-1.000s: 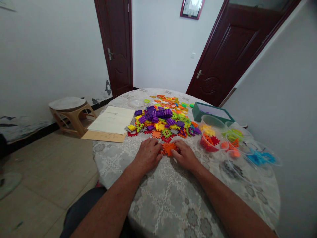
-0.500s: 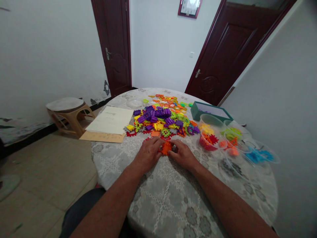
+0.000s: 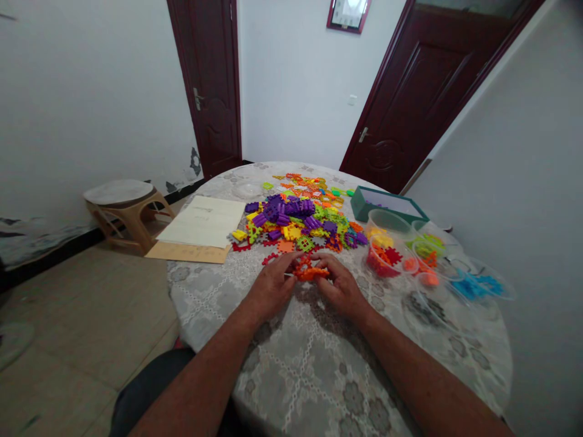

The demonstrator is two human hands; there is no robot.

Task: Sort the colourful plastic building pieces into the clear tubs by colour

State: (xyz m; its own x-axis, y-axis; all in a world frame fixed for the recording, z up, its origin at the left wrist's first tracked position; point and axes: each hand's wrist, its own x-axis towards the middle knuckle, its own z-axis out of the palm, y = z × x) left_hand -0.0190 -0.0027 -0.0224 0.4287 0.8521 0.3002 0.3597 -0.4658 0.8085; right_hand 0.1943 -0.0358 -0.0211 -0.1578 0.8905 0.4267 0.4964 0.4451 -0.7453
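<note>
Between the left hand (image 3: 272,285) and the right hand (image 3: 339,284), pinched from both sides at the fingertips: an orange toothed piece (image 3: 312,274), tilted to show almost edge-on, long axis running crosswise from left fingers to right. Just behind, close against the orange: a redder lattice part (image 3: 302,262), on the side toward the left fingertips; impossible to tell from here whether joined or merely touching. Left hand curled, thumb and forefinger closing on the left end; right hand likewise on the right end, forefinger along the far side, thumb on the near side. For the orange toothed piece, neither hand clearly nearer, both in contact; for the redder lattice part, left nearer. Placing of the other fingers largely hidden, not to be made out.

Below both hands, a patterned tablecloth (image 3: 300,364), with shadow beneath the right hand, so probably a slight lift. Just beyond the left knuckles, a red piece (image 3: 269,258), partly in view. Straight beyond both hands, a mixed heap (image 3: 291,209) of purple, yellow and green pieces. Out past the left hand, farther left, pale sheets of paper (image 3: 204,218) over a tan board (image 3: 186,252). Well right of the right hand, clear tubs (image 3: 401,226) with sorted pieces; beyond these, a green box (image 3: 359,209).
</note>
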